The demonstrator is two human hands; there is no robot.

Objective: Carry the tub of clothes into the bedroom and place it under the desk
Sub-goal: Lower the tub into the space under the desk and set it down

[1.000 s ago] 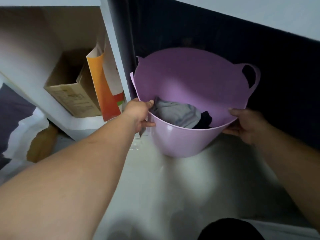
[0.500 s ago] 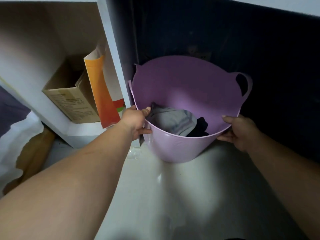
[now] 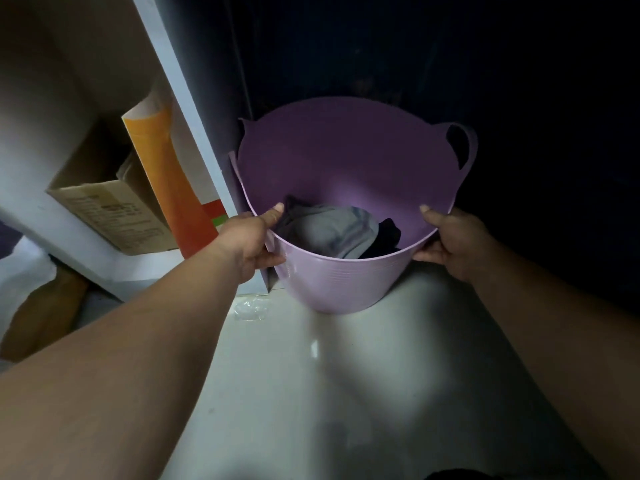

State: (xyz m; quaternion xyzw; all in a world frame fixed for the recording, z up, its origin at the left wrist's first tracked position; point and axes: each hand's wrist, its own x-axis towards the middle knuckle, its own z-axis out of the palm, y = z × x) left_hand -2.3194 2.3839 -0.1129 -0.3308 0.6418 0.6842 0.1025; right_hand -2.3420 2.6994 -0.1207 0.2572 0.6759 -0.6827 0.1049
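A lilac plastic tub with loop handles stands on the pale floor, tilted toward me, in the dark space beside a white panel. Grey and black clothes lie in its bottom. My left hand grips the near left rim, thumb inside. On the near right rim my right hand holds on, thumb over the edge. The tub's far side is against dark shadow.
A white upright panel borders the tub on the left. Behind it a shelf holds a cardboard box and an orange-and-white carton. A crumpled clear wrapper lies on the pale floor. A brown object lies at lower left.
The tub has gone lower and further into the dark space, and its base now meets the floor. Both hands have kept their grip on the rim.
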